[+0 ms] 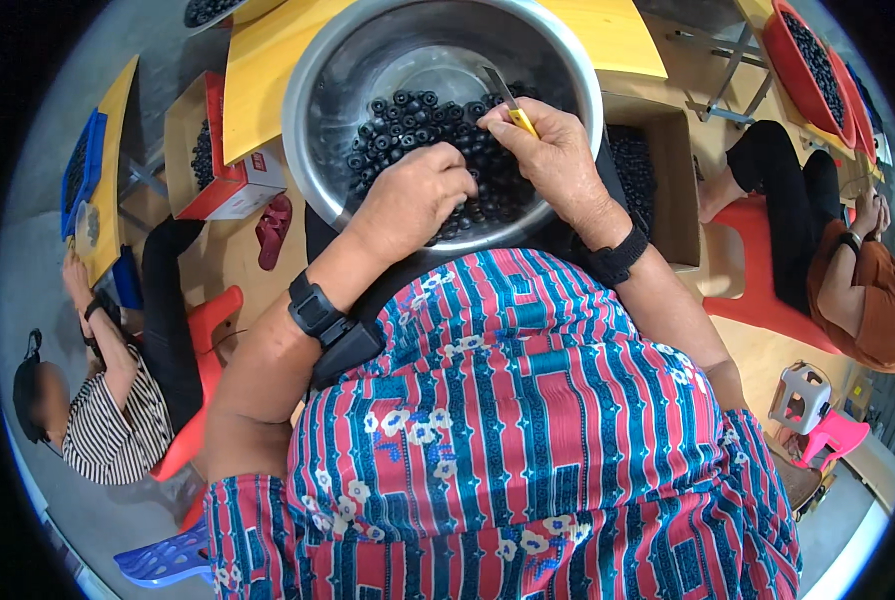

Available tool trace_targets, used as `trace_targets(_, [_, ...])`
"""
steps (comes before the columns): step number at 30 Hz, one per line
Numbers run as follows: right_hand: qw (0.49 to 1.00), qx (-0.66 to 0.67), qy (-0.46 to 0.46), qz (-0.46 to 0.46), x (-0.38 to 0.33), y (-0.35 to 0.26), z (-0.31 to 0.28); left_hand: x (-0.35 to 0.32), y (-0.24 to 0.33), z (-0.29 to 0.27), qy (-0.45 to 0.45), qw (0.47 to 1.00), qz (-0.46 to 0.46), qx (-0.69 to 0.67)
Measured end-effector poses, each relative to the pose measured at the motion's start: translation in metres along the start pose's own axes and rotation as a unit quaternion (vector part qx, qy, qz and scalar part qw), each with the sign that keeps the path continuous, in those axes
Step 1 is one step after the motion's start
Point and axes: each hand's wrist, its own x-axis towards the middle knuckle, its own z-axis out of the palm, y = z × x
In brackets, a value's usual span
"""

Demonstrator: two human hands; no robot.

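A wide steel bowl [303,110] sits in front of my body, with a heap of small black ring-shaped parts [398,130] in it. My left hand [423,190] reaches into the bowl at the near side of the heap. Its fingers are curled down among the parts, and what they pinch, if anything, is hidden. My right hand [553,155] is closed on a utility knife [524,122] with a yellow handle. The knife's bare blade slants up and left over the heap. A small gap separates the two hands.
A yellow table [618,40] lies behind the bowl. To the right stands a cardboard box [673,150] of black parts; a red-and-white box [233,190] stands left. Co-workers sit on both sides, near red chairs [743,260]. A red slipper [274,230] lies on the floor.
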Motion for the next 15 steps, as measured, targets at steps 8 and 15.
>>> trace_targets(8, [0.999, -0.046, -0.002, 0.01, 0.0, 0.004, -0.002, -0.003, 0.001, -0.004, 0.132, 0.845, -0.244, -0.457])
trace_targets(15, [0.998, -0.035, -0.042, -0.026, 0.0, 0.009, 0.0, -0.017, 0.001, 0.017, 0.148, 0.605, -0.249, -0.742])
